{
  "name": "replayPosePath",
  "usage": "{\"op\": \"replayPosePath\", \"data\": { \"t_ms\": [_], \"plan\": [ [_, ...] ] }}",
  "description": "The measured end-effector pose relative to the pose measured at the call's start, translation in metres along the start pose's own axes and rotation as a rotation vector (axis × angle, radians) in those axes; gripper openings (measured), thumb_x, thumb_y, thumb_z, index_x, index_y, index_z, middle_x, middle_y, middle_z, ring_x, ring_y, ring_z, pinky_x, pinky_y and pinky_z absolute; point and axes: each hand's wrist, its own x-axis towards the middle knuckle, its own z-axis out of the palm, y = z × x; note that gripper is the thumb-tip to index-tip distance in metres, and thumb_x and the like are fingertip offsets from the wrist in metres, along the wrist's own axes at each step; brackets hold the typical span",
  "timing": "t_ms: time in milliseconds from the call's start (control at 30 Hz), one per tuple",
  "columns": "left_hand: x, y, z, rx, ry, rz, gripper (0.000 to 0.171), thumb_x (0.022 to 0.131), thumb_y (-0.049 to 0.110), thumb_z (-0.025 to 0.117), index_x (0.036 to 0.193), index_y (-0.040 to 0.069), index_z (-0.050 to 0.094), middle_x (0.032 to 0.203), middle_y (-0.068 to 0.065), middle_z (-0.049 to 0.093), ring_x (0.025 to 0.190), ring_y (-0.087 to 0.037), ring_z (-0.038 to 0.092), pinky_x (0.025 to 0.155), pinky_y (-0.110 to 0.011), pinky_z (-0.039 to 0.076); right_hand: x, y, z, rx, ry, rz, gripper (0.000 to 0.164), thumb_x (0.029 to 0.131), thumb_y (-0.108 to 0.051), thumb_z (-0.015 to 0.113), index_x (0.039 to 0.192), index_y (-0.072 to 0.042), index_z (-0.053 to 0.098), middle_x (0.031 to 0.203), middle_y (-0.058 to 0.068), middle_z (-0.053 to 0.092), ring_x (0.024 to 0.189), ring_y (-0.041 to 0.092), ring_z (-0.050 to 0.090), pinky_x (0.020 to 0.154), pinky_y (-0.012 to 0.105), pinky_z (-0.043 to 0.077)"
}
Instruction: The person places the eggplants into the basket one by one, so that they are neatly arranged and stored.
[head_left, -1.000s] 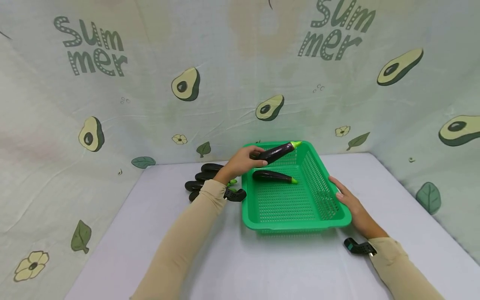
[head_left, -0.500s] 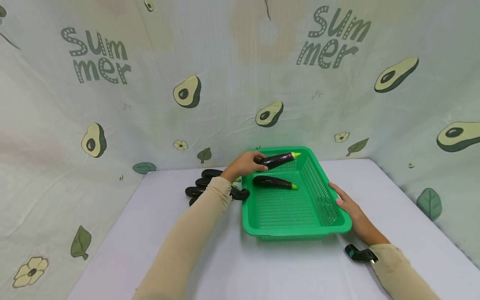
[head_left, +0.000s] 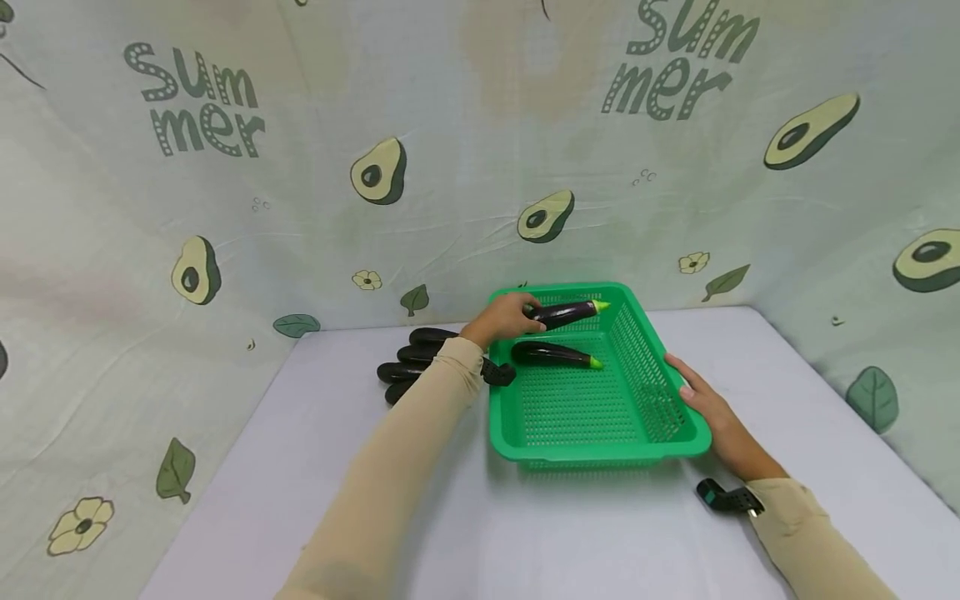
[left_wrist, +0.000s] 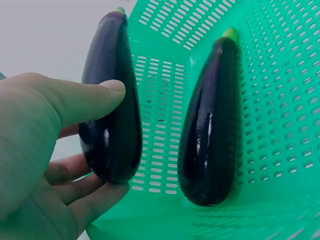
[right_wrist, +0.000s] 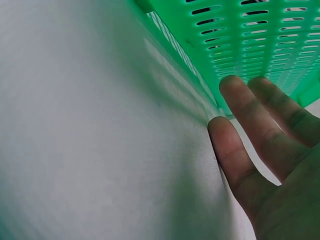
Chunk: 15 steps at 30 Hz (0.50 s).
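Note:
My left hand (head_left: 507,318) grips a dark purple eggplant (head_left: 564,314) by its rounded end, over the back left part of a green perforated basket (head_left: 501,423). Its green stem end points right in the head view. In the left wrist view the thumb lies across this held eggplant (left_wrist: 111,135), with fingers curled behind it. A second eggplant (left_wrist: 209,130) lies on the basket floor beside it. On the basket's right side, my right hand (head_left: 708,410) rests at the rim. Its fingers (right_wrist: 250,115) reach fairly straight along the outer wall in the right wrist view.
Several more eggplants (head_left: 401,372) lie in a group on the white table (head_left: 300,467), left of the basket and partly hidden by the left forearm. A printed cloth (head_left: 450,150) hangs behind and at both sides of the table.
My left hand has moved slightly right and lowered the held eggplant, which now lies more level than before. The right hand stays at the basket's side. The head view shifts a little.

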Motion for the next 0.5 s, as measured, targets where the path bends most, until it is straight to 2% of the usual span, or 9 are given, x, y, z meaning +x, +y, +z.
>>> {"op": "replayPosePath", "data": {
  "t_ms": [233, 500],
  "plan": [
    [0.005, 0.003, 0.004, 0.036, -0.012, -0.041, 0.047, 0.097, 0.031, 0.069, 0.138, 0.013, 0.06, 0.129, -0.01, 0.062, 0.115, -0.023, 0.06, 0.091, -0.038, 0.051, -0.001, 0.001, 0.0, 0.013, -0.008, 0.021, 0.054, 0.111, -0.028, 0.028, 0.163, -0.026, 0.016, 0.167, 0.008, 0.008, 0.14, -0.002, 0.016, 0.1, 0.016, 0.019],
    [0.015, 0.002, 0.006, 0.055, 0.0, -0.068, 0.05, 0.097, 0.035, 0.068, 0.14, 0.012, 0.058, 0.14, -0.008, 0.057, 0.125, -0.026, 0.054, 0.099, -0.04, 0.048, -0.001, -0.004, -0.001, -0.001, 0.0, 0.021, 0.054, 0.111, -0.029, 0.028, 0.163, -0.025, 0.016, 0.166, 0.013, 0.009, 0.138, -0.002, 0.019, 0.096, 0.012, 0.022]
  ]
}}
